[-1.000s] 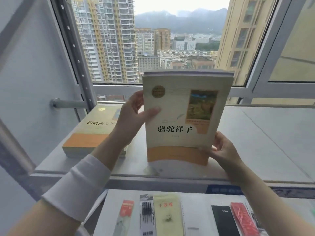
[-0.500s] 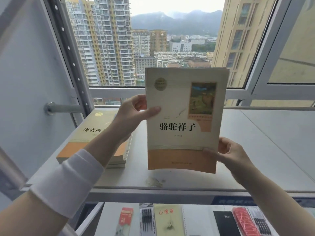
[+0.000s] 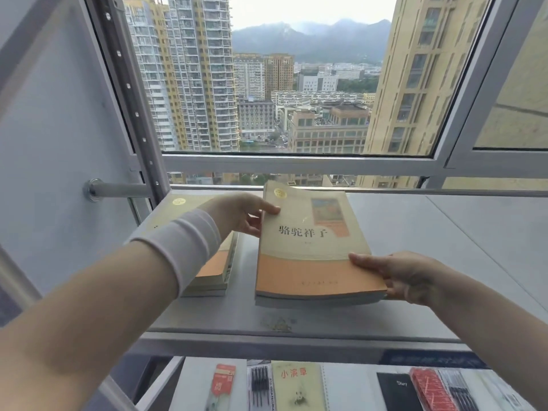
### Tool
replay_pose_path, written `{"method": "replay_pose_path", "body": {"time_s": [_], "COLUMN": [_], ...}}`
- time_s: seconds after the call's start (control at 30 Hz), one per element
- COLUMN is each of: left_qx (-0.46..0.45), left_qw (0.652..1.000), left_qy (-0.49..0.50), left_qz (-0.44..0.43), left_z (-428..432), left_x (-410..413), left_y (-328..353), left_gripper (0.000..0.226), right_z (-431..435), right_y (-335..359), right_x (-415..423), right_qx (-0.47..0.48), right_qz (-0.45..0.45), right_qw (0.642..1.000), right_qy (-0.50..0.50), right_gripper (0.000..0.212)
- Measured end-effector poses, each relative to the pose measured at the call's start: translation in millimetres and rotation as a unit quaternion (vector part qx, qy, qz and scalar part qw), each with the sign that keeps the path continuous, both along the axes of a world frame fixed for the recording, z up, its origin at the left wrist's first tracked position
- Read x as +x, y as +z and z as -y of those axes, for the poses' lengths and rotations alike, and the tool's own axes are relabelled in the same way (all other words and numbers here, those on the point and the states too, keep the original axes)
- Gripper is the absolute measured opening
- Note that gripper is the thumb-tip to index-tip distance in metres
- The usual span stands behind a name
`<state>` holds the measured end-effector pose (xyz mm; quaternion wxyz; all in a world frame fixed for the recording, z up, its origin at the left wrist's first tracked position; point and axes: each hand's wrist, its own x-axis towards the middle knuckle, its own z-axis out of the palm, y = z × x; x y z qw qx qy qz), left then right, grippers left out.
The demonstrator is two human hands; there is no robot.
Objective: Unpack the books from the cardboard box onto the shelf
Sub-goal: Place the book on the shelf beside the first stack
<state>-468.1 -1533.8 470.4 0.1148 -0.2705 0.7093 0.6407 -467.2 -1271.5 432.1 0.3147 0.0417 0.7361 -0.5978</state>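
A cream and orange paperback book lies nearly flat just above the grey metal shelf. My left hand grips its upper left edge, thumb on the cover. My right hand holds its lower right corner. To its left a second, similar book lies flat on the shelf, partly hidden by my left forearm and white sleeve. The cardboard box is out of view.
A window frame and rail run behind the shelf, with a perforated upright at the left. On the lower shelf lie pen packs, a spiral notebook and a black diary.
Both hands have tipped the book from upright down to almost flat and lowered it toward the shelf beside the other book.
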Motion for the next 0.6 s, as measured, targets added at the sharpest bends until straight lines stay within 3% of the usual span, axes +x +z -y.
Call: {"method": "replay_pose_path", "body": {"time_s": [0.5, 0.6], "left_qx": [-0.069, -0.097], "left_qw": [0.997, 0.994], "left_qy": [0.020, 0.020], "left_qz": [0.031, 0.036], "left_z": [-3, -5], "left_x": [-24, -25], "left_y": [-19, -18], "left_gripper": [0.015, 0.030], "right_z": [17, 17], "right_y": [-8, -8], "right_x": [-26, -27], "right_qx": [0.055, 0.079], "right_qz": [-0.012, -0.025], "right_qw": [0.998, 0.997], "right_qy": [0.000, 0.005], "right_gripper": [0.026, 0.026]}}
